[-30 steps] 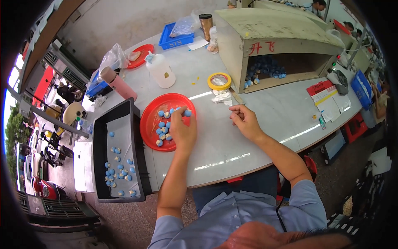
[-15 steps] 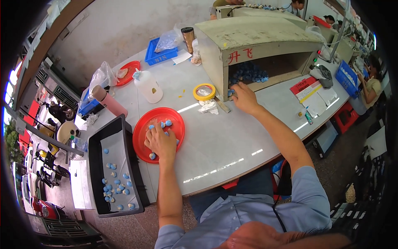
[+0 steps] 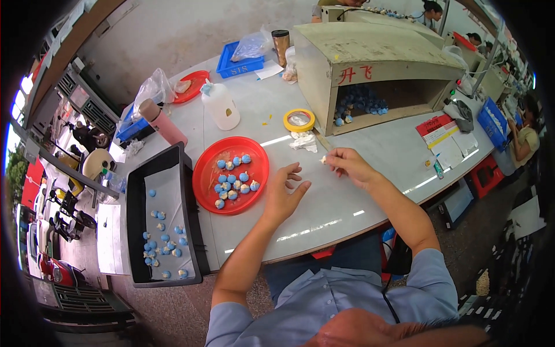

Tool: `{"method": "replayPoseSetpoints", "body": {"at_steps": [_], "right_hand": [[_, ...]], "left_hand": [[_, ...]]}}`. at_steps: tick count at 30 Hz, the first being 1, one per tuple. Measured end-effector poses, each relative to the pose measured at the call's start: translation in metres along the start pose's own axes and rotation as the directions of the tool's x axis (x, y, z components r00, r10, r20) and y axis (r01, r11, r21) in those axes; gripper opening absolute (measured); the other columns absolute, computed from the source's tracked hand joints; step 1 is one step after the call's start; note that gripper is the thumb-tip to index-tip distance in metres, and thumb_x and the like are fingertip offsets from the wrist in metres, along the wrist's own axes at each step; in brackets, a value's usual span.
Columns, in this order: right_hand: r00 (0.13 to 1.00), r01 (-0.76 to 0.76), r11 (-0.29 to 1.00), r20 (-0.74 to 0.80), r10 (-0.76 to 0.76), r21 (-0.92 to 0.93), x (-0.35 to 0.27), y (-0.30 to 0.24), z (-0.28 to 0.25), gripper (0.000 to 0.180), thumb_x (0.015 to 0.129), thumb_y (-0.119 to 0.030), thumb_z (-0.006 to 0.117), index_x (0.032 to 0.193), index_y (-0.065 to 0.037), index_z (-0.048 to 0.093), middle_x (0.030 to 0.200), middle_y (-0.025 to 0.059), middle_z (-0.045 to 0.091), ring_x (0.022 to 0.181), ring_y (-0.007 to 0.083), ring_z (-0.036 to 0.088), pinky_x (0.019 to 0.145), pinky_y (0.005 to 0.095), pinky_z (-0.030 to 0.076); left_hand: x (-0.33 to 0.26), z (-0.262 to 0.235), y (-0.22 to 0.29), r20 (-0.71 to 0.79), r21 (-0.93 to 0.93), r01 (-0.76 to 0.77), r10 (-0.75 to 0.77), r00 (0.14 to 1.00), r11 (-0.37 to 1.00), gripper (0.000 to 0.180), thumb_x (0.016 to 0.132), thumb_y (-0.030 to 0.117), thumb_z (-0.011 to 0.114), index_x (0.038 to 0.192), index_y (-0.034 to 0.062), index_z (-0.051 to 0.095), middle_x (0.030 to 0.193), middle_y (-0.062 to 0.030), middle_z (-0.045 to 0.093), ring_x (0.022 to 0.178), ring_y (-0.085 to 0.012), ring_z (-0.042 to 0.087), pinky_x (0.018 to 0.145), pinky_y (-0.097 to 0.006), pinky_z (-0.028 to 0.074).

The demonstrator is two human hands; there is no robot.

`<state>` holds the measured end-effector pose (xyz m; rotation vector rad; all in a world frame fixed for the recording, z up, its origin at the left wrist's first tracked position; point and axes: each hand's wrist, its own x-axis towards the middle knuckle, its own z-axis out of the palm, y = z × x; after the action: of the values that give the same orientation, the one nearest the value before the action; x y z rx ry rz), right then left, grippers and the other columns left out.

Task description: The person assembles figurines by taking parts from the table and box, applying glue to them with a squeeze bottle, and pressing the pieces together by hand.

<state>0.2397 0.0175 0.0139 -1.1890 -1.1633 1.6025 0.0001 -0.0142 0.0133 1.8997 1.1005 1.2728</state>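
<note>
Blue balls in red dish

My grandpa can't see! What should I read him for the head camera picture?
A person's right hand pinches a small pale piece over a gray table, while the left hand, open, hovers beside a red tray of blue-and-white balls. More balls lie in a black bin at left, and blue pieces sit in a beige box beyond.

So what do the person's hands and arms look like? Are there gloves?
No gloves: the left hand and right hand are bare, with no watch showing. The left sleeve and right sleeve are short and plain greyish blue, matching the buttoned shirt.
</note>
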Motion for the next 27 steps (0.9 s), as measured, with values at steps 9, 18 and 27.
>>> {"method": "replayPoseSetpoints", "body": {"at_steps": [9, 18, 27], "right_hand": [[0.983, -0.130, 0.982, 0.150, 0.110, 0.135, -0.031, 0.021, 0.036, 0.027, 0.092, -0.028, 0.063, 0.107, -0.006, 0.061, 0.089, -0.0003, 0.059, 0.079, 0.0071, 0.054, 0.063, 0.0214, 0.043], [0.222, 0.048, 0.596, -0.573, -0.789, -0.802, -0.127, 0.040, -0.066, 0.046, 0.080, -0.009, 0.071, 0.120, -0.002, 0.050, 0.110, 0.0115, 0.054, 0.101, 0.0222, 0.053, 0.083, 0.0322, 0.044], [0.236, -0.587, 0.366, -0.585, -0.776, -0.722, -0.120, 0.041, -0.198, 0.040, 0.077, -0.019, 0.075, 0.108, -0.002, 0.055, 0.124, 0.0182, 0.053, 0.125, 0.0374, 0.042, 0.106, 0.0499, 0.029]], "left_hand": [[0.001, 0.019, -0.012, 0.251, -0.077, -0.042, 0.061, 0.966, 0.996, 0.032, 0.088, 0.009, 0.067, 0.116, -0.0005, 0.056, 0.103, -0.0098, 0.064, 0.084, -0.0156, 0.063, 0.066, -0.026, 0.048], [0.002, 0.004, -0.023, 0.403, -0.502, 0.641, -0.499, 0.767, 0.581, 0.029, 0.094, 0.012, 0.060, 0.117, -0.0043, 0.053, 0.103, -0.0099, 0.062, 0.088, -0.0174, 0.067, 0.073, -0.023, 0.055], [0.003, 0.004, -0.018, 0.499, -0.489, 0.723, -0.524, 0.691, 0.488, 0.034, 0.090, 0.008, 0.064, 0.119, -0.0039, 0.051, 0.102, -0.0103, 0.064, 0.093, -0.0198, 0.066, 0.076, -0.024, 0.055]]}}
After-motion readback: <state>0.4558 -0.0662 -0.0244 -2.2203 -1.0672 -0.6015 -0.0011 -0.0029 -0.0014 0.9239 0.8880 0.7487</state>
